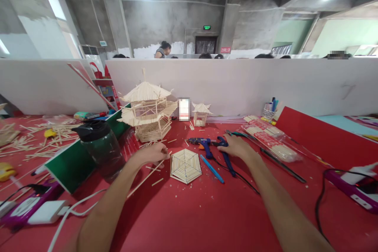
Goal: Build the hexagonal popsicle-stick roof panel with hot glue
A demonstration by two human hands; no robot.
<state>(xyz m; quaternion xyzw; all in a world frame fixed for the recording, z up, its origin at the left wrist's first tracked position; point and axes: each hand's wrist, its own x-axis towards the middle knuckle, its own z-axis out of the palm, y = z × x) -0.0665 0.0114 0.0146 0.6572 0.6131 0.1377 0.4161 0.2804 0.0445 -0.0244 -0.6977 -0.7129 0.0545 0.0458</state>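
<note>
My left hand (153, 154) is closed on a long thin wooden stick (146, 179), which slants down to the left. Just right of it, a hexagonal panel of sticks (186, 166) lies flat on the red table (177, 220). My right hand (233, 145) rests on blue-handled cutters (226, 161), its fingers bent over the handle; how firmly they hold is hard to make out. Between the hands lies a blue glue gun (206, 147), and a light-blue pen (212, 169) sits below it. Short stick pieces lie near my left hand.
Behind stand a large stick pavilion (147, 114), a small one (201, 115) and a phone (184, 109). A dark bottle (102, 149) and green board (66, 165) are at left. Bagged sticks (271, 139), a black rod (283, 165) and cables lie right.
</note>
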